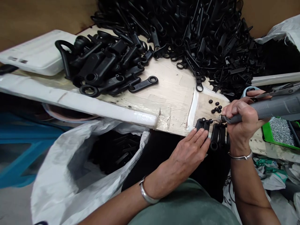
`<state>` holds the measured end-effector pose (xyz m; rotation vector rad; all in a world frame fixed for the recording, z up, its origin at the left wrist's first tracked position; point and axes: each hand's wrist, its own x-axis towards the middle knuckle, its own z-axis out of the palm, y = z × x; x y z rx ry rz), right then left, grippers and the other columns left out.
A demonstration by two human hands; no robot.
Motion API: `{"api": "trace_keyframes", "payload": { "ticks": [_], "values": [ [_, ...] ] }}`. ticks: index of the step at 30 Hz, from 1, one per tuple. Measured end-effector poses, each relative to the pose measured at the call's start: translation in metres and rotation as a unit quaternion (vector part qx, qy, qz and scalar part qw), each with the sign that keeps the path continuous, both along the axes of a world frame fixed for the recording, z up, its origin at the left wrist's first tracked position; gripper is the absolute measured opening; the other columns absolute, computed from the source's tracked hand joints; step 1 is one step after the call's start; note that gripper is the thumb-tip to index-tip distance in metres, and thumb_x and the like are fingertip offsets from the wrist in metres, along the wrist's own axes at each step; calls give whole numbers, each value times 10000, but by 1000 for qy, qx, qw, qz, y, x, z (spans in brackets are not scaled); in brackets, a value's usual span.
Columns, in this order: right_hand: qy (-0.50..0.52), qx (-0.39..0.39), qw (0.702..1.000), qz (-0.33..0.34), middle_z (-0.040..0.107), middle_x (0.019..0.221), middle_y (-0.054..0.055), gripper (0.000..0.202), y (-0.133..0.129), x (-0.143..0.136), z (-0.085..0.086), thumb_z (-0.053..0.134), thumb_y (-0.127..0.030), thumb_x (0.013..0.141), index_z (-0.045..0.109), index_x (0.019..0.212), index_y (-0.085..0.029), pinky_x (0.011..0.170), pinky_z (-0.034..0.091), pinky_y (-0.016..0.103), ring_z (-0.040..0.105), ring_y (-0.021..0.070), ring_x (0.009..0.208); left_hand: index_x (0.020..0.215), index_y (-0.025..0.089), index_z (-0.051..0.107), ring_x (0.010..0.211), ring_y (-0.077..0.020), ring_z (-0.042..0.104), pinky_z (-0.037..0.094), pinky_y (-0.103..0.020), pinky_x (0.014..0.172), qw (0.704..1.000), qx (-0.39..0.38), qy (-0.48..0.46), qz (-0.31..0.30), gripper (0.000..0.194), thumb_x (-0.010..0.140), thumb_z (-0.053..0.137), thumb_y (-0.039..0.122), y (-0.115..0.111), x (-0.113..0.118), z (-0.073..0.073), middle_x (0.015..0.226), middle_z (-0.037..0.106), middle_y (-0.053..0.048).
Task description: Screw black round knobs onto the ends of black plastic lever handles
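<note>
My right hand [245, 120] is closed around a grey electric screwdriver [264, 109], held nearly level. Its bit points left and meets the top end of a short black plastic arm [206, 125] at the table's front edge. Stretched flat, the fingers of my left hand [187, 151] press on this arm and the one beside it; the thumb is mostly hidden. More black arms [214, 137] stand side by side just right of my left fingertips. Several small round black caps [216, 109] lie on the board behind them. A light blue loop [249, 90] shows beside my right hand.
A large heap of black plastic parts [211, 37] covers the back of the table, with a smaller pile [105, 65] at left. A white plastic box [39, 53] sits far left. Right stands a green tray [266, 132] of small screws. A white sack [56, 175] hangs below.
</note>
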<state>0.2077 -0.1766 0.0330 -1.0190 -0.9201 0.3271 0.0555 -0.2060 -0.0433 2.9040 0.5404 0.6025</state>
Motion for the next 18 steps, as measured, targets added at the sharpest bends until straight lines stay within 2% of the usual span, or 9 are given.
{"api": "trace_keyframes", "payload": {
  "ticks": [2, 10, 13, 16, 18],
  "values": [
    [2, 7, 1000, -1, 492, 485, -113, 195, 1, 2, 0, 614, -158, 720, 575, 886, -254, 413, 413, 276, 418, 101, 368, 1322, 74, 555, 1358, -271, 498, 410, -393, 1145, 1000, 4, -3, 0, 392, 939, 489, 121, 0, 1, 2, 1434, 543, -172],
    [6, 16, 1000, 0, 500, 483, -112, 227, 3, 5, -1, 618, -132, 695, 592, 887, -250, 418, 419, 283, 426, 109, 368, 1294, 80, 580, 1321, -271, 540, 442, -394, 1113, 1000, 5, 5, 6, 390, 907, 543, 109, 3, 5, 7, 1406, 573, -164],
    [14, 21, 1000, -13, 473, 463, -109, 157, 3, 3, 2, 605, -134, 677, 595, 781, -251, 412, 407, 278, 422, 106, 369, 1311, 88, 565, 1341, -269, 519, 428, -393, 1121, 1000, -1, 5, 2, 407, 904, 561, 119, 4, 5, 7, 1430, 552, -159],
    [22, 20, 999, -18, 435, 449, -101, 136, 3, 2, 6, 603, -142, 655, 520, 609, -239, 401, 384, 266, 400, 92, 366, 1331, 97, 543, 1375, -270, 479, 390, -402, 1147, 1000, -14, -2, 2, 427, 908, 581, 141, 4, 4, 3, 1457, 526, -154],
    [24, 23, 999, -20, 440, 463, -98, 133, 3, 3, 9, 605, -155, 659, 509, 612, -234, 403, 383, 262, 397, 88, 371, 1330, 101, 537, 1380, -267, 474, 376, -411, 1155, 1000, -25, -18, -1, 423, 914, 592, 159, 5, 4, 0, 1451, 534, -151]
  ]
}}
